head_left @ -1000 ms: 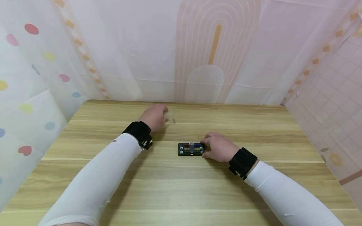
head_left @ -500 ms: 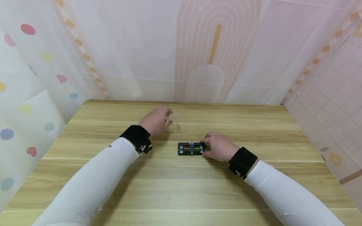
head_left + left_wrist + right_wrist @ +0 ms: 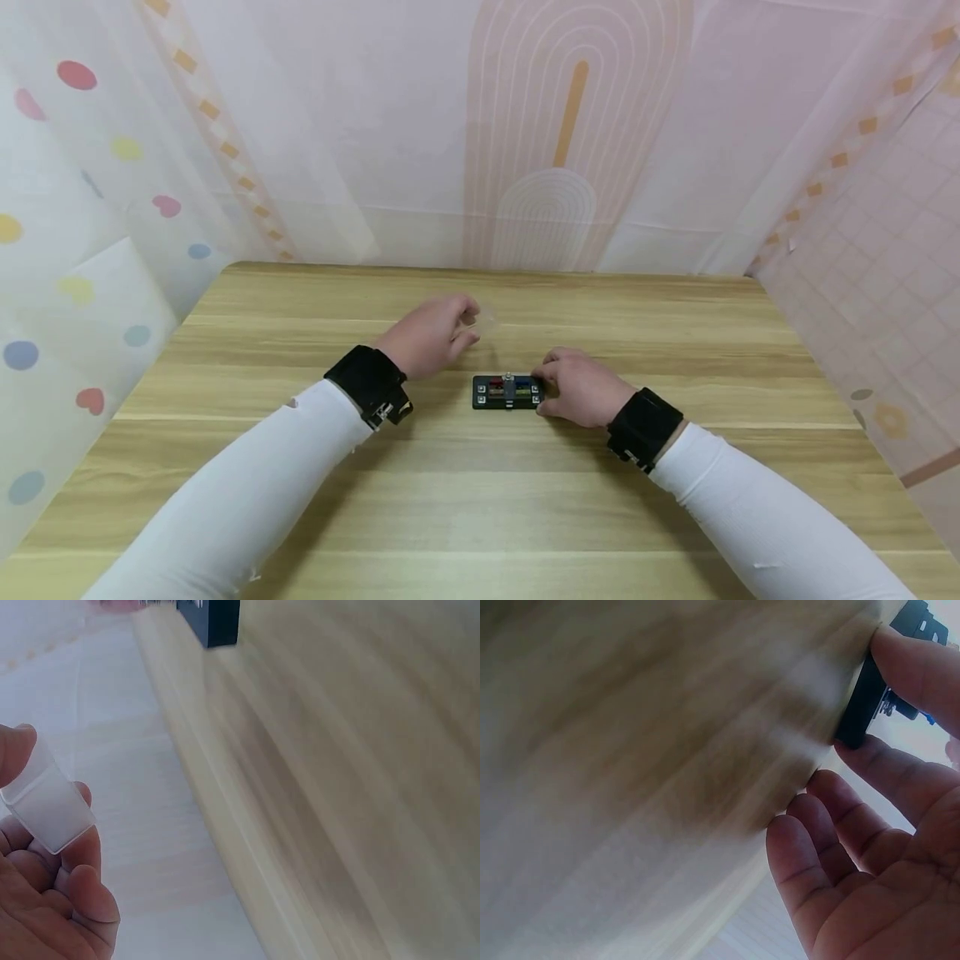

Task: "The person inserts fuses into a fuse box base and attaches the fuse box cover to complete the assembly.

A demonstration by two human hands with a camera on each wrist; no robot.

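Above the table, the left hand pinches a clear cover; the right hand grips the black block.

Clear, frosty-looking cover there; black fuse block flashing red, yellow and blue inserts; pale striped wood-grain desk; white sleeves, black wristbands; pastel pink backdrop with coloured dots and hearts.

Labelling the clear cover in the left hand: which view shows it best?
Left wrist: the clear plastic cover fills the frame's left, pinched in the left hand. Head view shows only a faint transparent blur at the fingertips. Right wrist misses it.
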